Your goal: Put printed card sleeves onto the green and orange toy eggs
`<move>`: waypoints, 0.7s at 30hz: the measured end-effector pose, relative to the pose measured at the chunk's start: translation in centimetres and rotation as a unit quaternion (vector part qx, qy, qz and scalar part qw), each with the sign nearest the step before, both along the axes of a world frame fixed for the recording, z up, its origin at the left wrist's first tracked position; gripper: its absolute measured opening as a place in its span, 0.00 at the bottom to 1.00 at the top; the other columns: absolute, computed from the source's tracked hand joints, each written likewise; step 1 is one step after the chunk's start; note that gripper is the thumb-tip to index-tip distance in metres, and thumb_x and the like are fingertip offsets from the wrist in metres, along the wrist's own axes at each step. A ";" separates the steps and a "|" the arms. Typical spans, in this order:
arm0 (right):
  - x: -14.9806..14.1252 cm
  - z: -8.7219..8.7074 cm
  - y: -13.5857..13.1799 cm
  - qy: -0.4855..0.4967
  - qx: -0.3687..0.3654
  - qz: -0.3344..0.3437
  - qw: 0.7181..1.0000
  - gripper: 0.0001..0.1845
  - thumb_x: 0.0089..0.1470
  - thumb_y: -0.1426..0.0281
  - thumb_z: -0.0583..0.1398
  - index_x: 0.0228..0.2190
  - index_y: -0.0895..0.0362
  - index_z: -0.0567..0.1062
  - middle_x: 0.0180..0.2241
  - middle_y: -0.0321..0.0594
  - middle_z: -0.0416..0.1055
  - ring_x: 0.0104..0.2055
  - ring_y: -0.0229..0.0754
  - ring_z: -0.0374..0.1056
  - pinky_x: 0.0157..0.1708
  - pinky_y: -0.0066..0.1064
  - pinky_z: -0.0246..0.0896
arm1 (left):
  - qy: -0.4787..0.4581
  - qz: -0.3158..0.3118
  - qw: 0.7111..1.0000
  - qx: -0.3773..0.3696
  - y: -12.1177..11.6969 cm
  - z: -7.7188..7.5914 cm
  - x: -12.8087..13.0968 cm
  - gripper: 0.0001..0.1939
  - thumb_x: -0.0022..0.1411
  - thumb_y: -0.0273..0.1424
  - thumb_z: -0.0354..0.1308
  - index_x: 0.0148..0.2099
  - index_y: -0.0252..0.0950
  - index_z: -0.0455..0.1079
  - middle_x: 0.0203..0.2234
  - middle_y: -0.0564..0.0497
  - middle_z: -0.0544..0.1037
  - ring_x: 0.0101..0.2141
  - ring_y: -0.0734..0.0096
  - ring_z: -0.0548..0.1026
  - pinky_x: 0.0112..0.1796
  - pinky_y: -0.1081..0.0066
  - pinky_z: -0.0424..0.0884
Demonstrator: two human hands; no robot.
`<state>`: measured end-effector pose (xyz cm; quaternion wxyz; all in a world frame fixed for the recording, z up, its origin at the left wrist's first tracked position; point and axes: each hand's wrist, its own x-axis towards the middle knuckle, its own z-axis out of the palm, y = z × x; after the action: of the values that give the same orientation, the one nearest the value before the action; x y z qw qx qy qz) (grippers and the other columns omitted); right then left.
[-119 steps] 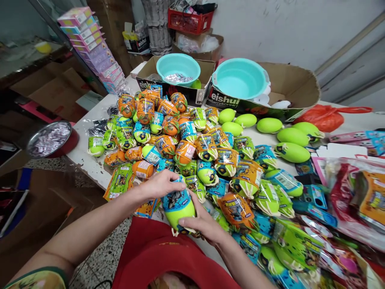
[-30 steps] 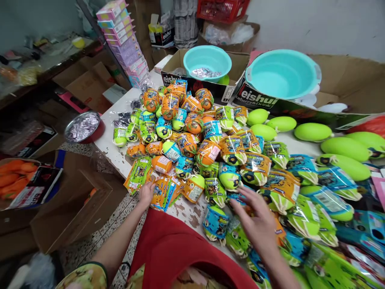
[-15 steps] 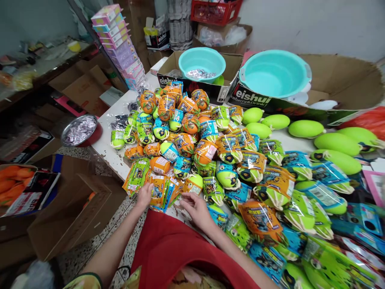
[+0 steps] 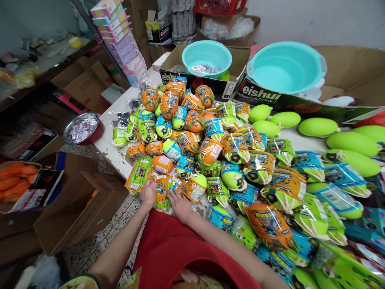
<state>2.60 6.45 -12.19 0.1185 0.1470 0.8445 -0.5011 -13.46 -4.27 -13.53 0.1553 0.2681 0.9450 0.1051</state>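
Near the table's front edge lies a fanned stack of flat printed bags (image 4: 161,188), orange and blue. My left hand (image 4: 148,195) is at the stack's left side, its fingers curled on the edge of an orange bag. From the right, my right hand (image 4: 181,206) rests on the bags with its fingers stretched out and apart. Green printed bags (image 4: 138,173) lie just beyond my left hand. A light green egg-shaped toy in an orange bag (image 4: 196,188) sits right of the stack. Behind is a heap of orange and green bagged toys (image 4: 188,143).
Unbagged green toys (image 4: 318,127) lie at the right. Turquoise basins (image 4: 285,68) stand in cartons at the back, one holding small silvery packets (image 4: 206,69). A metal bowl (image 4: 82,127) stands by the table's left edge. Open cartons (image 4: 81,212) with orange toys (image 4: 18,180) are lower left.
Earlier both hands held a green toy in a blue bag; it has been let go among the bagged toys. My left hand moved to the flat bags, and my right hand came left onto them.
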 end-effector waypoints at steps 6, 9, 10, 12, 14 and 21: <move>-0.7 1.2 -0.2 -0.006 -0.061 -0.089 0.994 0.38 0.48 0.59 0.62 0.57 0.62 0.60 0.58 0.57 0.58 0.60 0.58 0.53 0.56 0.50 0.50 | -0.032 -0.025 0.999 0.035 -0.5 4.4 -1.7 0.18 0.66 0.35 0.39 0.30 0.36 0.65 0.24 0.50 0.70 0.28 0.68 0.68 0.32 0.71 0.62; -1.5 2.4 0.4 0.041 -0.219 -0.218 0.950 0.27 0.50 0.53 0.58 0.45 0.60 0.72 0.44 0.48 0.73 0.44 0.49 0.69 0.42 0.37 0.64 | -0.075 -0.084 0.992 0.060 0.5 6.9 -0.7 0.18 0.64 0.39 0.42 0.28 0.37 0.64 0.24 0.53 0.71 0.27 0.70 0.68 0.32 0.73 0.62; -1.7 2.8 0.7 0.051 -0.251 -0.239 0.937 0.23 0.50 0.52 0.58 0.37 0.59 0.75 0.36 0.43 0.75 0.37 0.45 0.70 0.36 0.33 0.65 | -0.084 -0.099 0.989 0.066 1.0 7.7 -0.1 0.18 0.64 0.40 0.42 0.28 0.37 0.64 0.24 0.53 0.71 0.27 0.70 0.68 0.32 0.73 0.62; -1.6 3.5 1.6 0.054 -0.256 -0.258 0.930 0.22 0.49 0.52 0.57 0.25 0.59 0.74 0.23 0.37 0.72 0.26 0.39 0.67 0.26 0.28 0.61 | -0.089 -0.112 0.987 0.076 2.2 9.0 1.2 0.18 0.64 0.40 0.42 0.28 0.37 0.65 0.23 0.53 0.70 0.26 0.70 0.68 0.31 0.74 0.61; -1.0 4.3 2.6 0.057 -0.251 -0.294 0.921 0.22 0.47 0.52 0.59 0.19 0.59 0.69 0.17 0.33 0.66 0.20 0.35 0.60 0.21 0.25 0.56 | -0.081 -0.105 0.988 0.081 3.5 10.0 2.2 0.20 0.64 0.41 0.40 0.28 0.37 0.66 0.20 0.53 0.69 0.24 0.70 0.66 0.29 0.73 0.60; 3.1 8.0 7.0 0.065 -0.121 -0.430 0.893 0.09 0.43 0.67 0.61 0.18 0.57 0.69 0.18 0.32 0.65 0.21 0.34 0.58 0.21 0.24 0.50 | -0.140 -0.043 0.975 0.165 6.5 12.2 3.7 0.20 0.58 0.43 0.44 0.31 0.36 0.71 0.21 0.52 0.74 0.27 0.67 0.70 0.30 0.73 0.65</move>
<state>5.67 13.43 -4.16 -0.1465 0.4473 0.6377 -0.6097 -9.73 2.19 -1.31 0.2438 0.3130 0.8710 0.2896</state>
